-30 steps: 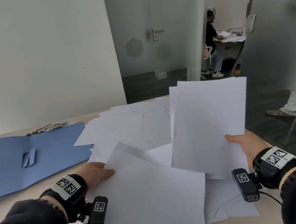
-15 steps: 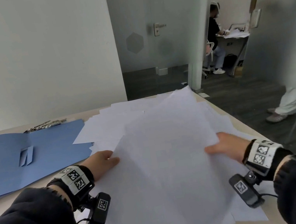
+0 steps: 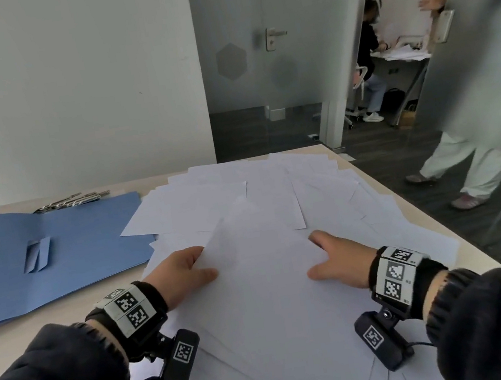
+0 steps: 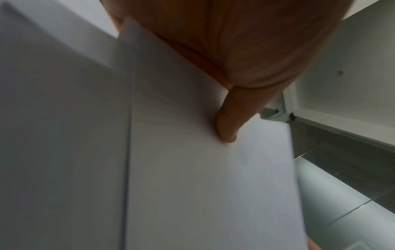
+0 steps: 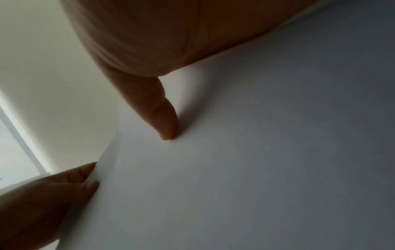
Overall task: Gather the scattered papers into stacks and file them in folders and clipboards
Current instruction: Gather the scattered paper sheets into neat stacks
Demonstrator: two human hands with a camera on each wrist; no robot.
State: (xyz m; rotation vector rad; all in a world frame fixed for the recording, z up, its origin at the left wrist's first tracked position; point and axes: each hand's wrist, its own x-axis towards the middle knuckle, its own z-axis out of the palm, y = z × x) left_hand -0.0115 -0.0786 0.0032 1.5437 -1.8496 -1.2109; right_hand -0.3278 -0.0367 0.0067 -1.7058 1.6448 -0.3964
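A bundle of white papers [image 3: 267,285] lies low over the table in front of me, held at both sides. My left hand [image 3: 195,266] pinches its left edge, thumb [image 4: 228,128] on top and fingers hidden underneath. My right hand [image 3: 325,255] pinches the right edge, its thumb [image 5: 166,125] pressed on the sheet [image 5: 256,152]. More white sheets [image 3: 274,186] lie fanned out beyond and beneath the bundle. An open blue folder [image 3: 55,253] rests flat at the left, apart from both hands.
Metal clips [image 3: 70,200] lie behind the folder by the wall. The wooden table [image 3: 36,335] ends close on the right, where loose sheets reach its edge [image 3: 408,197]. A person [image 3: 469,168] walks past beyond a glass partition; another person [image 3: 368,49] sits farther back.
The sheets my right hand held upright have come down onto those in my left. Both hands have drawn together and lowered the joined bundle toward the table.
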